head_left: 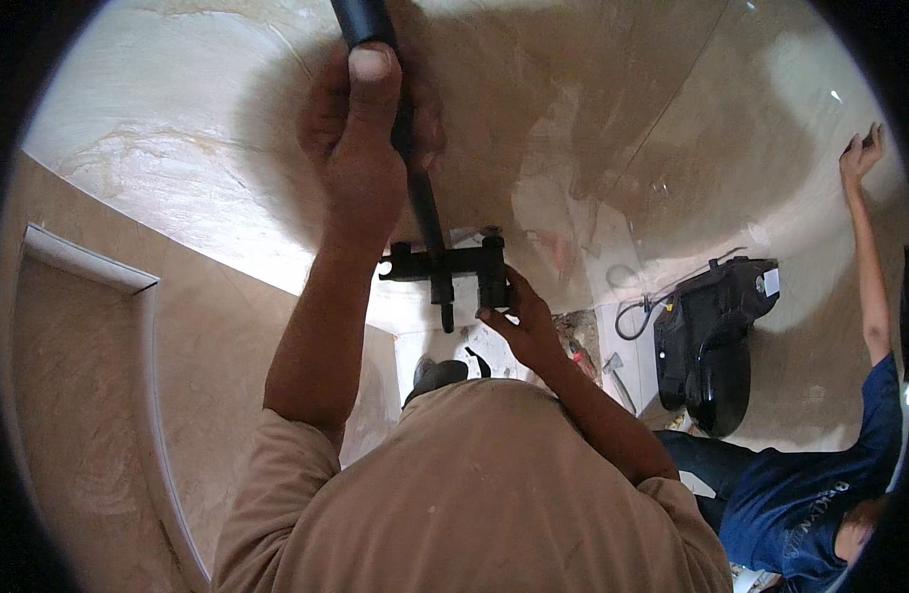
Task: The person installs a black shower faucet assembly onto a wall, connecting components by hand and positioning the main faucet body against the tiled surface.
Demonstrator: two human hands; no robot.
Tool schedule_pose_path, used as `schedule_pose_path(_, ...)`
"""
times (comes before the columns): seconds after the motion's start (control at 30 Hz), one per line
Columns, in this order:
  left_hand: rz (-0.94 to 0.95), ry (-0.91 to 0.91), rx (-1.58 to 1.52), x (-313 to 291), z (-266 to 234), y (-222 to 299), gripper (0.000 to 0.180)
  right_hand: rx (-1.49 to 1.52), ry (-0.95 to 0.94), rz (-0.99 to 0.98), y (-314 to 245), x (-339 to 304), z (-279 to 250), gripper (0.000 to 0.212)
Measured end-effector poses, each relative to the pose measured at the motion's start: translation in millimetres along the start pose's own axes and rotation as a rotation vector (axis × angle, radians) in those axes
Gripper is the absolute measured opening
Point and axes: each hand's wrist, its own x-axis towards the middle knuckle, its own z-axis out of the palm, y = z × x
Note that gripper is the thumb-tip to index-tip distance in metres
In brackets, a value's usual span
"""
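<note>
My left hand (360,138) is raised in front of me, its fingers wrapped round a long black pipe (427,219) with the thumb lying along it. The pipe runs down past a black wall-mounted fixture (462,261), which looks like a shower mixer with a knob at each end. Low on the fixture's right end, my right hand (525,321) grips its thick black body between thumb and fingers. The pipe's lower end shows just below the fixture's crossbar. Whether pipe and fixture are joined cannot be made out.
A glossy black toilet (719,341) with a hose stands to the right. Beyond it a co-worker in a dark blue shirt (805,504) reaches a hand (862,153) to the beige marbled wall. A recessed niche (88,262) is at left. A hammer-like tool (617,381) lies beside the toilet.
</note>
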Motion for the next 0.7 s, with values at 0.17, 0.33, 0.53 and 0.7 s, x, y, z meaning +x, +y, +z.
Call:
schedule_pose_path(0.17, -0.029, 0.075, 0.056, 0.1, 3.4, -1.8, 0.043, 0.045, 0.031, -0.007, 2.8, 1.0, -3.6, 0.084)
schedule_pose_path(0.33, 0.017, 0.021, -0.020, -1.2, -3.0, -16.0, 0.043, 0.030, 0.013, -0.032, 22.2, 1.8, -6.8, 0.082)
schedule_pose_path(0.53, -0.108, 0.093, 0.233, -14.9, -4.4, 6.7, 0.042, -0.138, 0.015, -0.178, 10.4, 0.4, 7.4, 0.074)
schedule_pose_path(0.7, -0.173, -0.044, -0.095, -19.3, 2.9, 26.5, 0.027, 0.217, -0.038, -0.184, -2.7, -6.0, 5.6, 0.067)
